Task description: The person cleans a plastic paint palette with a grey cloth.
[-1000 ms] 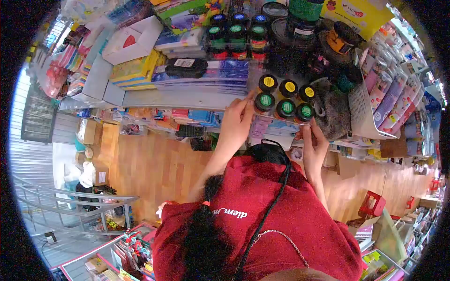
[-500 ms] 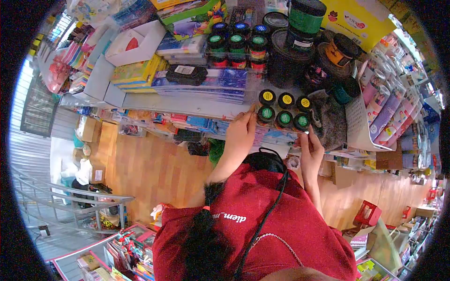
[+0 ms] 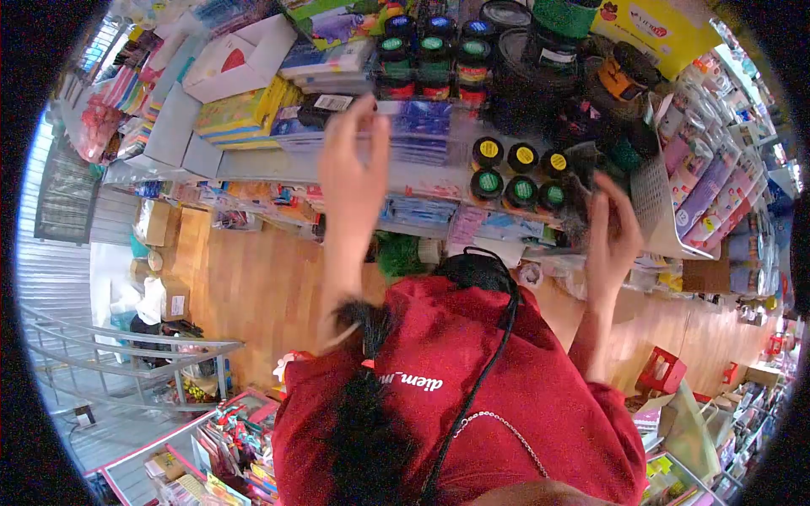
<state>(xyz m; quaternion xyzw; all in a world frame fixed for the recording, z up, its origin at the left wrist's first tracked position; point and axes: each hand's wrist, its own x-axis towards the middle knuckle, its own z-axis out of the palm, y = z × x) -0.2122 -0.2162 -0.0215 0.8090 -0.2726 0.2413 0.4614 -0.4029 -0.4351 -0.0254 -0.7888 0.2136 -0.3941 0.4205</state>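
Note:
My left hand (image 3: 353,173), blurred by motion, is raised over the stacked blue-purple booklets (image 3: 422,135). Its thumb and fingers are apart with nothing between them, and the fingertips overlap the end of a black object with a white label (image 3: 325,107). At the shelf's front edge sits a pack of small dark jars (image 3: 521,177), yellow lids behind green lids; neither hand is on it. To the right of these jars, my right hand (image 3: 618,232) has its fingers at a dark grey cloth (image 3: 584,164); I cannot tell whether they grip it.
Behind stand more small jars (image 3: 432,55) and large dark tubs (image 3: 536,72). A white perforated basket (image 3: 654,181) holding purple and pink packs borders the right side. Yellow booklets (image 3: 240,118) and a white box (image 3: 240,63) lie left. Below the shelf is wooden floor (image 3: 261,287).
Both hands have let go of the jar pack, which sits slightly farther back. My left hand has swung left and up toward the black object; my right has moved right to the cloth.

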